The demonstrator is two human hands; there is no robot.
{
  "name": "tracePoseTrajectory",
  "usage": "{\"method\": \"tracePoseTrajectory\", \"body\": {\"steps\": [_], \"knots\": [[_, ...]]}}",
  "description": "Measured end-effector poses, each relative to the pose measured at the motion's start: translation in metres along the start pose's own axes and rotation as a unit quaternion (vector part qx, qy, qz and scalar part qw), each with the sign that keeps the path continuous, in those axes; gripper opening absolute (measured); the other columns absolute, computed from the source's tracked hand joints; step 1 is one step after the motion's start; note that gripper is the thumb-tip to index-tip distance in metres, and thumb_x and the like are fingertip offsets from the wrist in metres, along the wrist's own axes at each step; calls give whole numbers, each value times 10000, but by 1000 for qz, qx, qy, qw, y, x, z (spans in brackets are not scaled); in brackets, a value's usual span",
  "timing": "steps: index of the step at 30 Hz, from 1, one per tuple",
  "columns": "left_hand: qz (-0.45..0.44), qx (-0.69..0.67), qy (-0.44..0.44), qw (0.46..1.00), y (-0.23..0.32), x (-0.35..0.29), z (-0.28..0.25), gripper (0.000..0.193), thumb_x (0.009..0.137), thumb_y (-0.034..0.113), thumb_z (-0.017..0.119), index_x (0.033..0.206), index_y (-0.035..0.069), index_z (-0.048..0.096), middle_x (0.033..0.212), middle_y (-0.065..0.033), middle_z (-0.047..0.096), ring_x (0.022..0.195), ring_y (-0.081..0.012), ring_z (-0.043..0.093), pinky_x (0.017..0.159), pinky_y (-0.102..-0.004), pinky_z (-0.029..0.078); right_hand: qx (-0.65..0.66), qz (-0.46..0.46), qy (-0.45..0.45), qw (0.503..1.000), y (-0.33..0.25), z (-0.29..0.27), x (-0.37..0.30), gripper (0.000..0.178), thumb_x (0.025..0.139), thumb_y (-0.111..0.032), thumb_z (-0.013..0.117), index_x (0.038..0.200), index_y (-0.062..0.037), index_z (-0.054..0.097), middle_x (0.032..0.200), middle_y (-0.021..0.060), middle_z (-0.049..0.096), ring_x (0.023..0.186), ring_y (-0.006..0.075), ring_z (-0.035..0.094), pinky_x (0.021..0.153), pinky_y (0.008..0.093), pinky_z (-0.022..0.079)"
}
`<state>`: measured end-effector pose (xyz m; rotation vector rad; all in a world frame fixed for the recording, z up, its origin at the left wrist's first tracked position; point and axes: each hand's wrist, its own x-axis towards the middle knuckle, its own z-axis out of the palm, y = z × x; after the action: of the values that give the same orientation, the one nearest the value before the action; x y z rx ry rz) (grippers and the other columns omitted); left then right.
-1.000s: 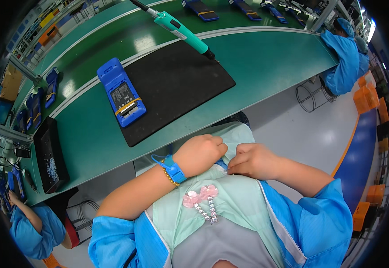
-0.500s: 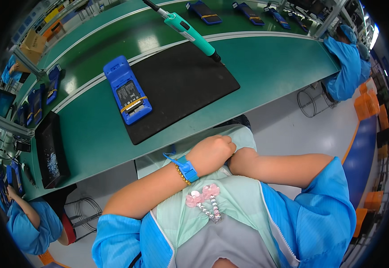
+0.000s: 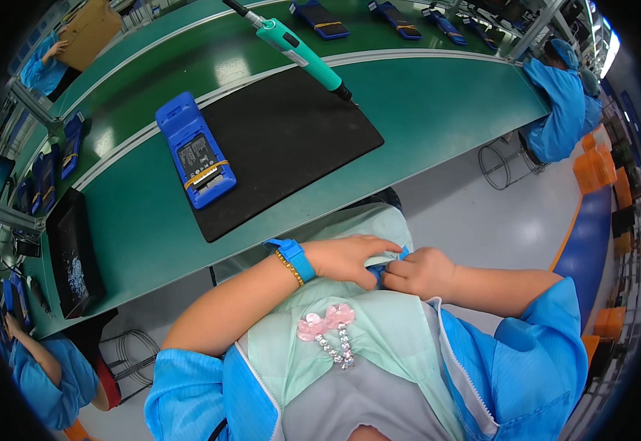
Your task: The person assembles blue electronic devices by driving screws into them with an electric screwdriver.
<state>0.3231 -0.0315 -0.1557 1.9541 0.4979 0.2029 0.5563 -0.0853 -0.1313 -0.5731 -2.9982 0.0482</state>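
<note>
Head view, seen over the wearer's shoulder. Cloth (image 3: 375,219), pale green, lies over the lap on the near side of the mat (image 3: 291,154), apart from it. Left hand (image 3: 344,259): wide, thumb and fingers parted about a fold. Right hand (image 3: 425,274): narrow, curled fingertips pinching the cloth's edge beside a small blue piece (image 3: 404,253), its nature unclear. The cloth appears light, limp and hard to damage; it probably slides and creases readily, and is best taken at the folded edge, between thumb and forefinger.

The mat, black and flat, rests on a smooth green worktop (image 3: 445,110). A blue device (image 3: 197,151) lies across its left edge; a green driver (image 3: 302,55) slants tip-down over its far right edge. Well left of the mat, a black tray (image 3: 65,220) holds small blue bits. Beyond the mat, banded devices (image 3: 320,20) stand in a row; far right of it, a blue-clad co-worker (image 3: 556,110) sits above grey floor (image 3: 475,213).
</note>
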Motion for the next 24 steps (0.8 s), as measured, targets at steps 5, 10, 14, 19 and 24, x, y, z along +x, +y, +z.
{"method": "tracePoseTrajectory", "body": {"steps": [5,10,14,19,24], "knots": [[-20,123,-27,992,-13,21,25,598,812,239,703,1369,90,545,1283,-190,604,1216,-361,548,1022,-435,450,197,58,-227,952,2,-7,-7,219,811,-223,581,993,-117,642,871,34,642,709,241,673,549,389,529],[-89,221,-41,970,-13,46,35,482,807,232,717,1269,132,623,1068,-176,688,1021,-367,658,857,-461,530,146,51,-354,922,-2,-9,12,332,848,-246,555,1135,-92,618,992,97,690,807,305,692,650,442,550],[-84,342,-30,935,-26,49,43,338,801,142,656,1138,132,667,880,-142,709,855,-356,700,716,-459,561,125,92,-420,894,-5,-2,36,368,876,-258,543,1201,-93,595,1008,123,699,874,316,696,691,454,554],[-58,346,21,936,-33,52,47,244,885,185,554,1072,100,685,881,-164,693,849,-360,701,719,-454,568,175,304,-399,847,-2,62,46,322,859,-241,561,1101,-85,705,1045,173,714,956,347,694,779,468,548],[-51,328,58,942,-35,46,38,234,877,179,560,1044,60,671,876,-190,683,821,-382,697,692,-461,566,142,318,-317,882,1,66,47,291,873,-217,530,1070,-81,697,997,168,722,899,360,704,751,468,552]]}}
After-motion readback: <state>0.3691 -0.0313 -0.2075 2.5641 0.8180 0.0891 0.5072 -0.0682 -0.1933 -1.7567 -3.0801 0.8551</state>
